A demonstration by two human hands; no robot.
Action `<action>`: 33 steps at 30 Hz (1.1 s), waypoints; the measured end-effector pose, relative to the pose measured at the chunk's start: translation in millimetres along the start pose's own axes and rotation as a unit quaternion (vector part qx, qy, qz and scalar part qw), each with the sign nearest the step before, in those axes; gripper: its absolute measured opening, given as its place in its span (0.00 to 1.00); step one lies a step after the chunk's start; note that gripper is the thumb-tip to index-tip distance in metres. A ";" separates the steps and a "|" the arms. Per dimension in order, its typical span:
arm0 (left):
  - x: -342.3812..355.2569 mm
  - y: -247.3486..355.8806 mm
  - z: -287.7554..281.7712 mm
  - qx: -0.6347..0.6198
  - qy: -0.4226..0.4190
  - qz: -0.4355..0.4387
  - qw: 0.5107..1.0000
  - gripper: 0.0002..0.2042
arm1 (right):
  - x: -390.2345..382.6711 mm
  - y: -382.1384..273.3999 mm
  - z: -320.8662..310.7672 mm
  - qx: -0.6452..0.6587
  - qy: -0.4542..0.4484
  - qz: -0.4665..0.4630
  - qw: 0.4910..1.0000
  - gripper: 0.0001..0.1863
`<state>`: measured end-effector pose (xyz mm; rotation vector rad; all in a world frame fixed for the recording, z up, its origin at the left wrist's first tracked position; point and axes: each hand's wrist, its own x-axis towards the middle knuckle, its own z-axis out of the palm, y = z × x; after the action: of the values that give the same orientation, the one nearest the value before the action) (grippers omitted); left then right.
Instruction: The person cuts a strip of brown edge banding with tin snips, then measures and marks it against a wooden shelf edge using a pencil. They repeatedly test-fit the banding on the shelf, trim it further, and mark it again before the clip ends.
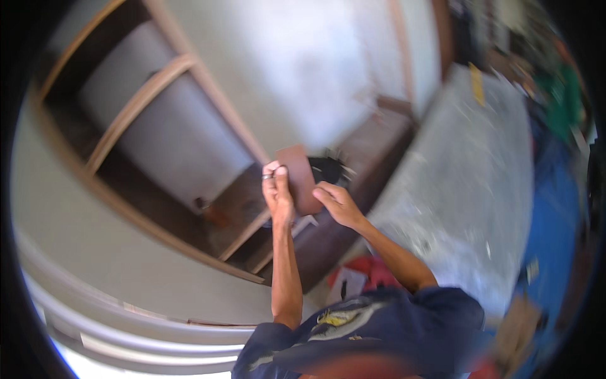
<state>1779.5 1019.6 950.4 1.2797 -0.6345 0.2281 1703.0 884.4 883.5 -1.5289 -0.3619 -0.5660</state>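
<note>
Between my hands is a thin, stiff-looking reddish-brown sheet (298,177), roughly rectangular and slightly curved, perhaps sandpaper; blur hides its surface. My left hand (278,192), with a ring on one finger, is closed on the sheet's left edge, thumb across its face. At the lower right edge, my right hand (338,203) pinches the sheet between thumb and fingers. Behind the sheet sits a dark object (328,169) that I cannot make out, on a brown ledge (379,148).
To the left is a wall recess with wooden-framed shelves (142,98). On the right a large surface wrapped in clear plastic (464,170) stretches away, with a blue sheet (555,221) beyond it. Red material (377,273) and a white piece (347,283) lie near my body.
</note>
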 end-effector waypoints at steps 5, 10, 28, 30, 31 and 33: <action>-112.4 -64.6 48.4 -0.098 -0.208 -0.120 0.966 0.13 | -142.9 22.7 -13.5 0.039 0.191 0.165 0.967 0.17; -183.2 -69.7 87.5 -0.112 -0.294 -0.197 0.929 0.20 | -235.2 -3.8 -44.0 0.063 0.208 0.227 0.949 0.18; -390.5 43.3 368.9 -0.237 -0.384 -0.138 0.882 0.29 | -465.7 -166.5 -208.4 -0.115 0.391 0.153 0.900 0.17; -414.2 62.4 406.3 -0.255 -0.368 -0.150 0.881 0.30 | -510.7 -195.9 -231.4 -0.167 0.387 0.156 0.893 0.17; -425.9 69.9 427.2 -0.267 -0.369 -0.161 0.875 0.30 | -535.0 -209.9 -244.3 -0.191 0.382 0.167 0.888 0.17; -455.5 84.3 467.0 -0.295 -0.398 -0.182 0.850 0.29 | -582.3 -235.6 -262.3 -0.250 0.398 0.210 0.857 0.17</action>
<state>1222.6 689.6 833.4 0.8220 -1.0393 -0.8117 1060.6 704.9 747.8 -1.6361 0.8020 -0.9207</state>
